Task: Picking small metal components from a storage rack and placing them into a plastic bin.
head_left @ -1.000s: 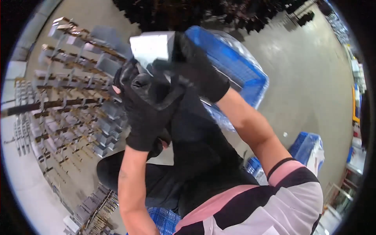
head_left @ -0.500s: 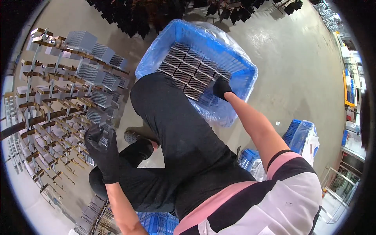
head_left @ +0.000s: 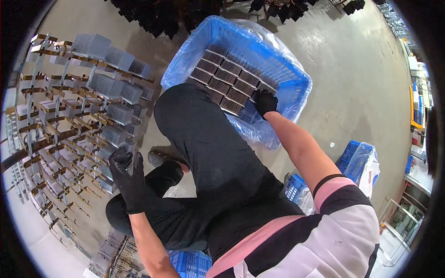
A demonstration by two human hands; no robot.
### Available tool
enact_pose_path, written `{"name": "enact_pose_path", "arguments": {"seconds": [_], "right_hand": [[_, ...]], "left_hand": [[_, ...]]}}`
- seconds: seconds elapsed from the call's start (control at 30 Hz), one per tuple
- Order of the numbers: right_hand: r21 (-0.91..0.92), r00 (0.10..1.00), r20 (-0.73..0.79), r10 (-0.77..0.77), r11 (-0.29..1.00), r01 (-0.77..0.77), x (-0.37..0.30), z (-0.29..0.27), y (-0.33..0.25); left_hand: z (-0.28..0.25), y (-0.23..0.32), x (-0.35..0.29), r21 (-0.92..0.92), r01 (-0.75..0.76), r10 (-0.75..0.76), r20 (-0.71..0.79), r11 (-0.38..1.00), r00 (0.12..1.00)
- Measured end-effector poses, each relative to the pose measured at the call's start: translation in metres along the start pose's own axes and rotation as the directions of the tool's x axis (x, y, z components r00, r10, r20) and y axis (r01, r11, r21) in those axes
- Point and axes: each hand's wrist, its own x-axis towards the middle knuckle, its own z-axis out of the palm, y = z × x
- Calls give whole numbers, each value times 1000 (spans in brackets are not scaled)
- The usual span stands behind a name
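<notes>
My left hand [head_left: 127, 181], in a black glove, is raised beside the hanging rack. Its thumb stands apart from its bent fingers, and I see nothing between them. In the blue crate [head_left: 303, 92], lined with clear plastic, dark finned heat sinks [head_left: 228, 76] lie packed in rows. My right hand [head_left: 266, 104], also gloved in black, reaches into the crate's right part. Its fingers are bent against a heat sink [head_left: 268, 85] at the right end of the rows; the fingertips are partly hidden.
On my left the rack [head_left: 55, 136] carries several grey finned blocks [head_left: 106, 85] on brass-coloured hooks. My bent knee [head_left: 185, 99] overlaps the crate's near side. Dark parts [head_left: 157, 16] hang beyond it. Smaller blue crates [head_left: 347, 155] stand at right and one [head_left: 190, 264] lies below.
My left hand has moved slightly right, away from the rack. The right hand stays in the crate, its fingers now bent more visibly against the end heat sink. The whole view has shifted a little.
</notes>
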Motion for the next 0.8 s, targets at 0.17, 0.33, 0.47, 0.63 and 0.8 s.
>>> {"name": "enact_pose_path", "arguments": {"seconds": [0.17,0.33,0.47,0.63,0.8], "right_hand": [[-87,988,-122,-99,992,89,5,7,4],[-72,995,-89,-50,996,44,7,16,2],[-55,970,-241,21,998,-35,12,22,-11],[74,989,115,-94,994,86,21,-86,-82],[416,850,-320,-418,744,523,72,-203,-135]], "left_hand": [[-1,6,3,83,-33,34,-6,996,999],[-1,3,-1,138,-60,58,18,989,998],[-10,-1,-4,112,34,-31,-29,993,999],[-37,-11,6,111,21,-25,34,994,999],[-19,10,66,-166,-130,152,123,977,981]]}}
